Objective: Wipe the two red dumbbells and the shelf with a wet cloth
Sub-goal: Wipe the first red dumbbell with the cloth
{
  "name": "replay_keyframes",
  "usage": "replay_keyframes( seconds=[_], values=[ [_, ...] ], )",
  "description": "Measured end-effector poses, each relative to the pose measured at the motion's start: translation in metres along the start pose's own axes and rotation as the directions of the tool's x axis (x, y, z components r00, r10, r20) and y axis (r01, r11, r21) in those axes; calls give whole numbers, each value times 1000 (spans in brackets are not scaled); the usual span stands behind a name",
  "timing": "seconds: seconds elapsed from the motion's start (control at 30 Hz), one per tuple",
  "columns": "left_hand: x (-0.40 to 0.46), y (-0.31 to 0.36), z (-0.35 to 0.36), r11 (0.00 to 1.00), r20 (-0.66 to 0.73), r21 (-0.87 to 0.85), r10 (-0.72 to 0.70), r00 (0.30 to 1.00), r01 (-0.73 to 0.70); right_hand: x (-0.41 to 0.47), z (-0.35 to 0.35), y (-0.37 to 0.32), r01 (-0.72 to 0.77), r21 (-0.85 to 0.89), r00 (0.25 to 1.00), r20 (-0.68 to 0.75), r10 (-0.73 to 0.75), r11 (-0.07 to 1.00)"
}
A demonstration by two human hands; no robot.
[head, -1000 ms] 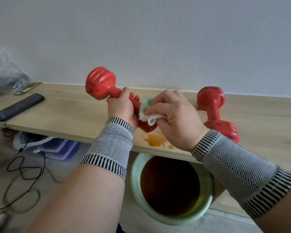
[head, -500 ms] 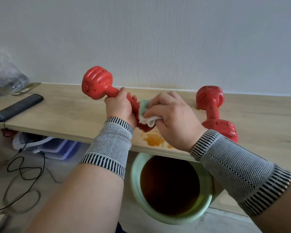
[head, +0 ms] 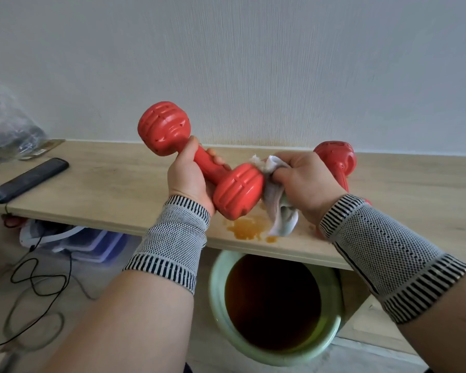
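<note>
My left hand grips the handle of a red dumbbell and holds it tilted above the wooden shelf, one head up and far, the other low and near. My right hand clutches a white wet cloth just right of the near head, with the cloth touching its side. The second red dumbbell lies on the shelf behind my right hand, mostly hidden by it. An orange-brown stain marks the shelf under the held dumbbell.
A black remote and a clear plastic bag sit at the shelf's left end. Below the shelf edge stands a green pot with a dark inside. Cables and a plastic box lie on the floor at left.
My left hand has turned the dumbbell so its near head faces me. My right hand with the cloth has come off the head and moved to its right side.
</note>
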State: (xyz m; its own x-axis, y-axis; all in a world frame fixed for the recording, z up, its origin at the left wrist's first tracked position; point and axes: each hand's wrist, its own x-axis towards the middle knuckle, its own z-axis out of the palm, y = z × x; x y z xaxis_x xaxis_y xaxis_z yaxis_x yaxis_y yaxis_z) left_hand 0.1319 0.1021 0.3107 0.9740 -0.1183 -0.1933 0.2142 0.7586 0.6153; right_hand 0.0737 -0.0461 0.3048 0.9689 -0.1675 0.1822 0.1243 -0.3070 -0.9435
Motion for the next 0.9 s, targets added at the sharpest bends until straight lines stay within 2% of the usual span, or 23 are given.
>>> replay_keyframes(
  seconds=[0.17,0.3,0.4,0.5,0.57,0.6,0.7,0.77,0.83,0.9],
  values=[
    [0,5,2,999,-78,-36,6,997,-9,-8,3,-10,228,-252,969,-30,-243,940],
    [4,5,1,997,-160,40,78,984,-72,-14,9,-13,320,-275,941,-20,-338,907],
    [5,6,1,995,-207,56,95,974,-85,-18,19,-12,484,-400,856,32,-515,779],
    [6,8,-2,999,-241,-26,32,970,-40,-22,27,-8,599,-476,776,146,-613,644],
    [7,10,-5,1000,-238,-30,-7,971,0,-22,28,-6,605,-483,771,159,-616,633],
    [8,10,-7,1000,-231,-8,-12,973,11,-20,26,-6,577,-475,792,130,-596,664],
    [6,6,-5,994,-179,108,0,984,20,-10,13,-8,378,-399,913,12,-408,835],
    [5,2,-3,978,-157,209,60,986,-26,-6,6,-9,273,-369,953,-25,-303,888],
    [6,-2,-3,960,-176,272,113,978,-62,-5,6,-7,265,-379,953,-34,-300,887],
    [7,-3,-2,957,-213,283,121,969,-57,-7,12,-4,344,-432,921,-17,-389,834]
  ],
)
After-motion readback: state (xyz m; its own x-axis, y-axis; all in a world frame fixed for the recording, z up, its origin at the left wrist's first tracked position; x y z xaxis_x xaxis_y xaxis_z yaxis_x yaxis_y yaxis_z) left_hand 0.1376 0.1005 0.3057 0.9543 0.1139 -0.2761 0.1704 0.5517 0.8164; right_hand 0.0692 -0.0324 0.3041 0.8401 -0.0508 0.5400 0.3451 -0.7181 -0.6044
